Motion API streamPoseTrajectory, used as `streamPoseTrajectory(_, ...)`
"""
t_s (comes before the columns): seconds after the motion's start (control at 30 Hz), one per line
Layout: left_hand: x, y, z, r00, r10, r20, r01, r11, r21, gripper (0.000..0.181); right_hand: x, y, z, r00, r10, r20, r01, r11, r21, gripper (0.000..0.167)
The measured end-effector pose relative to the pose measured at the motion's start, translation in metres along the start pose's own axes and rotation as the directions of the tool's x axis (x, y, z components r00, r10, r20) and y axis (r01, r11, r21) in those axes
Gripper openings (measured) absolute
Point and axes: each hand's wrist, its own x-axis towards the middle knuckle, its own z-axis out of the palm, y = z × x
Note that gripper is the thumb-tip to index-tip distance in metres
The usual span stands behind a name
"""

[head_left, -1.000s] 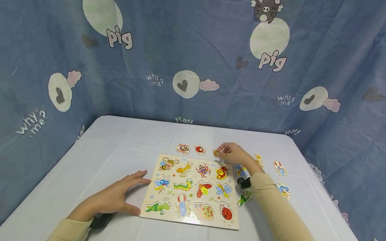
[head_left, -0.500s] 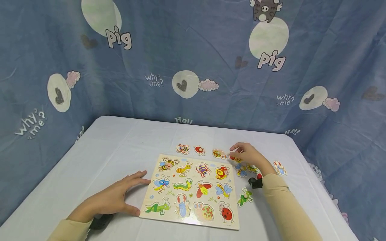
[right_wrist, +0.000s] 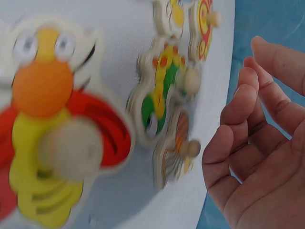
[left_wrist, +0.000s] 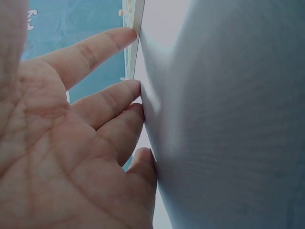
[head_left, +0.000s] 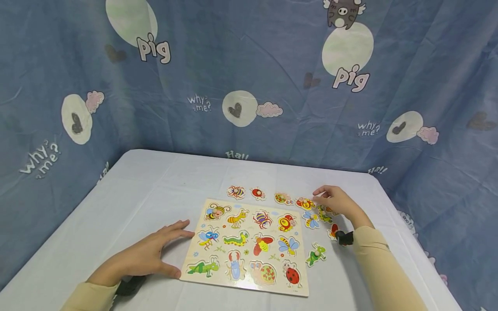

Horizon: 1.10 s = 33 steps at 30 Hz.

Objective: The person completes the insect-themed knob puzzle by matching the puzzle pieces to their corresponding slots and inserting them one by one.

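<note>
A wooden peg puzzle board (head_left: pixel 221 280) with printed insects lies on the white table. My left hand (head_left: pixel 145 252) is spread at its left side; thumb and fingertips touch the edge. The left wrist view shows that palm (left_wrist: pixel 71 157) with nothing in it. Beyond the board's far right corner, my right hand (head_left: pixel 338 203) hovers with loosely bent fingers, holding nothing. Nearest its fingertips is a butterfly piece (head_left: pixel 304 203). Just below the hand are a caterpillar piece (head_left: pixel 324 214) and a partly hidden orange insect piece (right_wrist: pixel 178 148). A red-winged insect piece (right_wrist: pixel 35 102) looms in the right wrist view.
Along the board's far side lie a spider piece (head_left: pixel 236 192), a ladybug piece (head_left: pixel 258 193) and a snail piece (head_left: pixel 283 198). To its right are a blue-winged insect piece (head_left: pixel 311 219) and a grasshopper piece (head_left: pixel 315 254). A blue patterned curtain (head_left: pixel 249 142) hangs behind the table.
My right hand has moved rightward from the snail piece, past the butterfly piece. The snail and butterfly pieces are now uncovered, while my right arm covers the stag beetle piece. My left hand stays put.
</note>
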Motion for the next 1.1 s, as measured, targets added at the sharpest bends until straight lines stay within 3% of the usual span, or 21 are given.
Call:
streamPoseTrajectory(0.6, -0.001, -0.001, 0.001, 1.0, 0.012, -0.002, -0.012, 1.0, -0.003, 0.093, -0.008, 0.026, -0.012, 0.994, 0.107, -0.001, -0.106, 0.994, 0.016, 0.034)
streamPoseTrajectory(1.1, -0.002, -0.001, 0.0, 1.0, 0.014, 0.003, -0.014, 1.0, 0.001, 0.092, -0.017, 0.037, -0.02, 0.991, 0.133, 0.019, -0.133, 0.991, -0.012, 0.036)
